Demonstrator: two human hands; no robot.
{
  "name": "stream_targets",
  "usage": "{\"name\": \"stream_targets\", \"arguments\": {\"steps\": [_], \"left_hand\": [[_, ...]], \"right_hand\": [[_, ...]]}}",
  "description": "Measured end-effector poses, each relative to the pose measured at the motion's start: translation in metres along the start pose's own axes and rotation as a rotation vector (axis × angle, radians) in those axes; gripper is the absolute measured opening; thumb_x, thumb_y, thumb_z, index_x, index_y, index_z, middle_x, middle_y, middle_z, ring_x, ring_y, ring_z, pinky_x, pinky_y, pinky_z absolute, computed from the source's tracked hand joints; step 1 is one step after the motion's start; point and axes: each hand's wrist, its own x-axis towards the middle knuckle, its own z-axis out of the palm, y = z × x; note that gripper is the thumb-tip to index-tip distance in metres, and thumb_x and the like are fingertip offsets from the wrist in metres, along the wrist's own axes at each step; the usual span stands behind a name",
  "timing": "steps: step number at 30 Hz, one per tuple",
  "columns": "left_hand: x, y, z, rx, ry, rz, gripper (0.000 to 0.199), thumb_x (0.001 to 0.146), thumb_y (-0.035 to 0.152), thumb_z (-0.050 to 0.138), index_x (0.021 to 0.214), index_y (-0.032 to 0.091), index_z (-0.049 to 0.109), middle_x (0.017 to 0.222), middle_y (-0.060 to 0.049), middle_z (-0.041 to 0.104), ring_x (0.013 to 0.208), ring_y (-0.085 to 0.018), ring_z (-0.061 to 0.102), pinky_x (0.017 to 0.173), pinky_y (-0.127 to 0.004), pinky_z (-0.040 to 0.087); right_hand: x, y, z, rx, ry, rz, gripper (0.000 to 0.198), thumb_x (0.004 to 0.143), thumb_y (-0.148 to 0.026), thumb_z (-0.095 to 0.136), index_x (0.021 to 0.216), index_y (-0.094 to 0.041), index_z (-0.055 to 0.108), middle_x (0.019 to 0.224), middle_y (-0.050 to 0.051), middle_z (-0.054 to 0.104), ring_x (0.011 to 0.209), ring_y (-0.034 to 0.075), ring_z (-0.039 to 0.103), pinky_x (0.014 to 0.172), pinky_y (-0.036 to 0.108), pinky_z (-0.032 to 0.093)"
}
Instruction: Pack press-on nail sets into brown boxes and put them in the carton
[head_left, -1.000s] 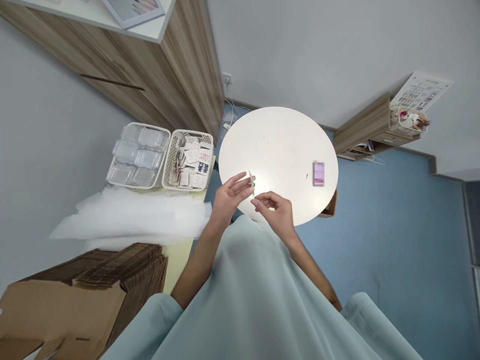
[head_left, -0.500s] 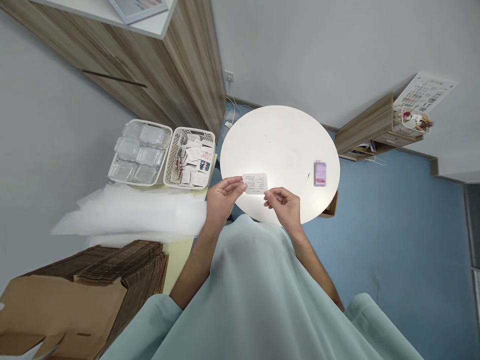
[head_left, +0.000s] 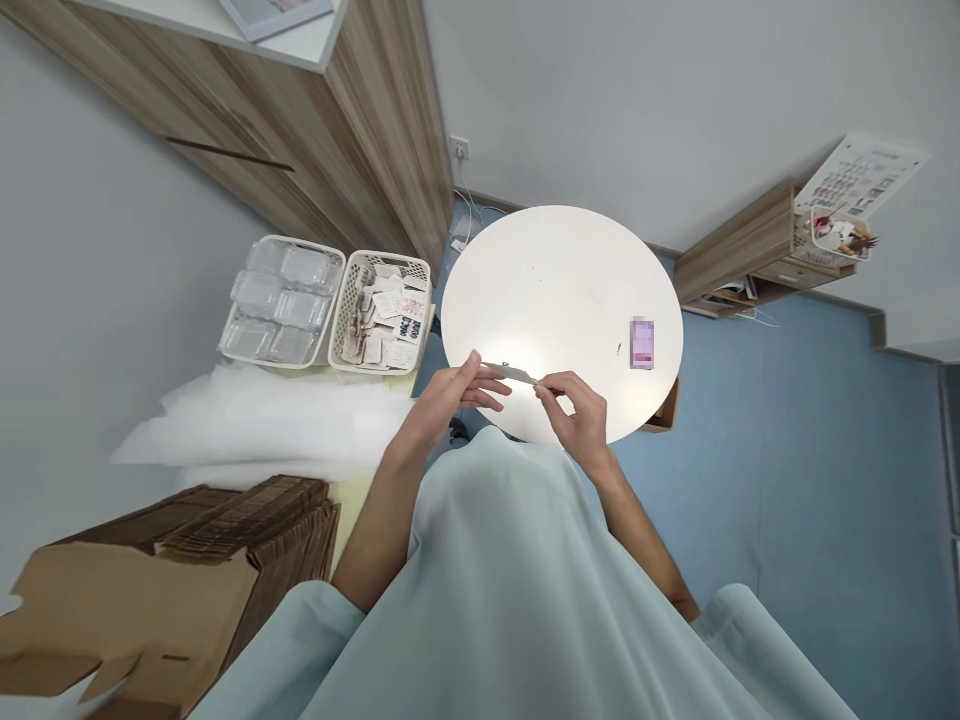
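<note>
A small printed card [head_left: 511, 372] is held above the near side of a round white table [head_left: 562, 270]. Its edge is turned almost toward me, so the print hardly shows, and a tiny dark bit stands at its upper edge. My left hand [head_left: 448, 398] has its thumb at the card's left end, with the other fingers stretched beneath. At the right end, the thumb and forefinger of my right hand [head_left: 577, 412] pinch the corner. A pinkish-purple blurred rectangle [head_left: 642, 343] lies on the table's right part.
Left of the table stand a white basket [head_left: 337, 330] of small cards and packets and another basket [head_left: 337, 262] of clear plastic boxes. Nearer are white foam sheets [head_left: 262, 420] and stacked flat brown cartons [head_left: 135, 600]. A wooden cabinet [head_left: 390, 130] rises behind; a low shelf [head_left: 742, 250] stands right.
The card has tipped from showing its printed face to nearly edge-on. My left hand has turned, its thumb now up and its fingers lower; my right hand keeps its pinch.
</note>
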Motion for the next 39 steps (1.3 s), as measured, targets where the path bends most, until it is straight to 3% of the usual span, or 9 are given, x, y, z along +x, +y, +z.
{"name": "stream_targets", "arguments": {"steps": [8,13,17,21,24,29,32,36,39], "left_hand": [[0.000,0.000,0.006,-0.052,-0.067,-0.010,0.064,0.090,0.076,0.073,0.113,0.017,0.083,0.105,-0.015,0.081,0.087,-0.030,0.078,0.095,-0.049,0.059],[-0.002,-0.006,0.003,-0.061,-0.061,0.079,0.066,0.089,0.069,0.079,0.132,0.019,0.078,0.113,-0.014,0.081,0.095,-0.030,0.078,0.101,-0.049,0.057],[-0.004,-0.003,0.004,-0.009,-0.113,0.163,0.066,0.085,0.056,0.089,0.139,0.021,0.075,0.126,-0.014,0.079,0.106,-0.031,0.076,0.103,-0.046,0.057],[-0.003,-0.002,0.004,0.019,-0.200,0.166,0.074,0.077,0.040,0.097,0.144,0.026,0.070,0.119,-0.011,0.079,0.110,-0.031,0.075,0.097,-0.043,0.059],[-0.003,-0.004,0.005,0.025,-0.204,0.168,0.074,0.074,0.035,0.099,0.141,0.026,0.070,0.113,-0.009,0.079,0.107,-0.029,0.074,0.098,-0.043,0.058],[-0.005,-0.005,0.010,0.063,-0.052,0.133,0.048,0.082,0.044,0.092,0.123,0.024,0.077,0.094,-0.005,0.075,0.094,-0.025,0.073,0.094,-0.042,0.057],[-0.006,-0.005,0.013,0.062,-0.007,0.132,0.044,0.083,0.046,0.091,0.118,0.023,0.078,0.091,-0.004,0.074,0.091,-0.025,0.072,0.094,-0.042,0.056],[-0.005,-0.009,0.013,0.025,-0.030,0.113,0.044,0.083,0.044,0.092,0.118,0.022,0.077,0.092,-0.005,0.074,0.092,-0.024,0.073,0.094,-0.041,0.057],[-0.003,-0.014,0.014,-0.055,-0.127,0.083,0.053,0.081,0.042,0.094,0.128,0.023,0.075,0.110,-0.010,0.079,0.109,-0.029,0.074,0.102,-0.044,0.055]], "right_hand": [[0.002,-0.002,-0.004,0.065,0.005,0.051,0.024,0.103,-0.050,0.068,0.094,-0.031,0.078,0.093,0.006,0.076,0.090,0.025,0.069,0.086,0.045,0.061],[0.007,-0.006,-0.006,0.250,0.001,0.222,0.030,0.095,-0.059,0.077,0.101,-0.030,0.081,0.101,0.006,0.078,0.090,0.024,0.074,0.088,0.043,0.063],[0.014,-0.001,-0.007,0.451,-0.014,0.393,0.041,0.088,-0.065,0.082,0.102,-0.026,0.081,0.092,0.004,0.077,0.079,0.021,0.072,0.079,0.040,0.063],[0.022,0.004,-0.007,0.518,-0.009,0.489,0.040,0.078,-0.060,0.092,0.095,-0.025,0.081,0.090,0.004,0.077,0.076,0.018,0.068,0.078,0.037,0.062],[0.027,0.002,-0.009,0.492,0.006,0.482,0.039,0.075,-0.057,0.094,0.091,-0.024,0.081,0.091,0.004,0.078,0.076,0.018,0.067,0.078,0.038,0.061],[0.030,0.000,-0.013,0.407,0.057,0.416,0.036,0.077,-0.055,0.092,0.092,-0.024,0.081,0.086,0.003,0.077,0.075,0.018,0.066,0.076,0.038,0.060],[0.031,0.000,-0.014,0.386,0.065,0.393,0.033,0.079,-0.054,0.090,0.091,-0.024,0.081,0.084,0.003,0.076,0.074,0.018,0.066,0.076,0.037,0.060],[0.031,0.001,-0.015,0.404,0.056,0.389,0.034,0.080,-0.055,0.091,0.092,-0.025,0.082,0.085,0.003,0.077,0.076,0.019,0.068,0.078,0.038,0.061],[0.030,0.004,-0.017,0.441,0.027,0.398,0.036,0.079,-0.057,0.092,0.093,-0.025,0.083,0.094,0.004,0.081,0.090,0.022,0.074,0.090,0.041,0.063]]}}
